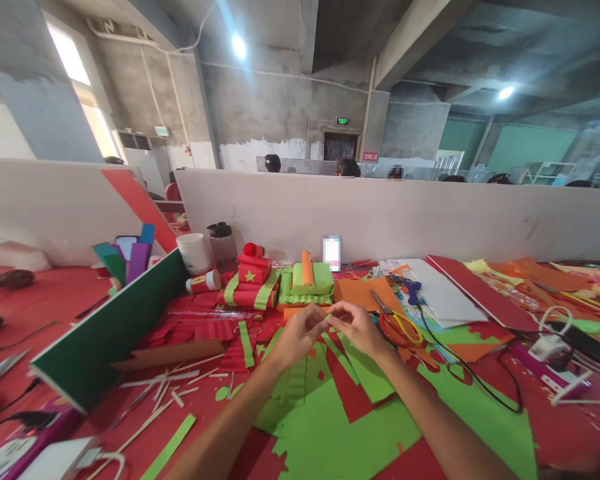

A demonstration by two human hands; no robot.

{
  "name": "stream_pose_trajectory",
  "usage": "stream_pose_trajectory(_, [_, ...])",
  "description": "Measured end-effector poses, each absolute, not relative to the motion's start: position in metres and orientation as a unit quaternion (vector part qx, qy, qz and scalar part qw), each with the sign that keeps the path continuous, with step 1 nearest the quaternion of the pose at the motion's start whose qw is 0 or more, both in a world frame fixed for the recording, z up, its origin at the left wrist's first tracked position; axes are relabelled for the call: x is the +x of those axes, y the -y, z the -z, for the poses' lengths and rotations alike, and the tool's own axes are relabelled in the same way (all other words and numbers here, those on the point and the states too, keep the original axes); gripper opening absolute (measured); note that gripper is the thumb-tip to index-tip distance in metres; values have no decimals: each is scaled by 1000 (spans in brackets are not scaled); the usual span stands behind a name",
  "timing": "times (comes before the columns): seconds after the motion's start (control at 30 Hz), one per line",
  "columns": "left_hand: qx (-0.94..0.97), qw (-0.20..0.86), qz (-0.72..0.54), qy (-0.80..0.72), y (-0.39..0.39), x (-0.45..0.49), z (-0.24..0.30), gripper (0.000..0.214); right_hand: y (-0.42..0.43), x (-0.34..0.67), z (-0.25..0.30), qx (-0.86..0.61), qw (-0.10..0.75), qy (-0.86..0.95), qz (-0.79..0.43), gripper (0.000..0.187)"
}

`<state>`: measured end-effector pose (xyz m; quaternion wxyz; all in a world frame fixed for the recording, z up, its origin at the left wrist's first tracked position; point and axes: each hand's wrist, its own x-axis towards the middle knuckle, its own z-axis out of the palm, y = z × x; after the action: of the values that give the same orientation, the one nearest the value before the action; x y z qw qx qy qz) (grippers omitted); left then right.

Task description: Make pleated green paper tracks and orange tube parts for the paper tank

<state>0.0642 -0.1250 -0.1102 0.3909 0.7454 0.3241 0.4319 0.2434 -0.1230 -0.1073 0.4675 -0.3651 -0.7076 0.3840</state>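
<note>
My left hand (303,330) and my right hand (355,325) meet at the fingertips above the green paper sheets (350,427). Both are closed in a pinch, and a sliver of green, seemingly a small piece of green paper (329,319), shows between them; its shape is mostly hidden by the fingers. Just beyond stands a green paper tank model (313,277) with an orange rolled tube (307,268) on top. To its left sits a red paper tank model (253,283) with a yellow star and green bands.
Scissors (400,325) with orange and yellow handles and a blue glue gun (411,288) lie right of my hands, the gun's cord trailing forward. A green board (115,327) stands at left. Power strips (545,370) sit at both sides. A white partition (400,213) closes the back.
</note>
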Motion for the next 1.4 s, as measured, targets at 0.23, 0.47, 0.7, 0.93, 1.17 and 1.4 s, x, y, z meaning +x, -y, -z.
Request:
stream_pose_trajectory(0.23, [753, 365, -413, -358, 124, 64, 112, 26, 124, 244, 106, -383, 458, 720, -353, 22])
stream_pose_trajectory(0.47, [742, 411, -397, -350, 126, 63, 111, 28, 120, 246, 109, -372, 453, 725, -362, 24])
stream_pose_trajectory(0.7, [694, 475, -424, -337, 121, 63, 112, 35, 116, 255, 107, -375, 441, 711, -398, 32])
stream_pose_trajectory(0.93, [653, 490, -472, -333, 117, 59, 108, 32, 116, 260, 103, -380, 445, 694, -418, 29])
stream_pose_trajectory(1.17, [655, 508, -465, -312, 122, 60, 106, 37, 117, 255, 107, -375, 440, 713, -398, 28])
stream_pose_trajectory(1.4, [677, 461, -450, -356, 117, 58, 109, 35, 118, 255, 106, -376, 431, 726, -382, 25])
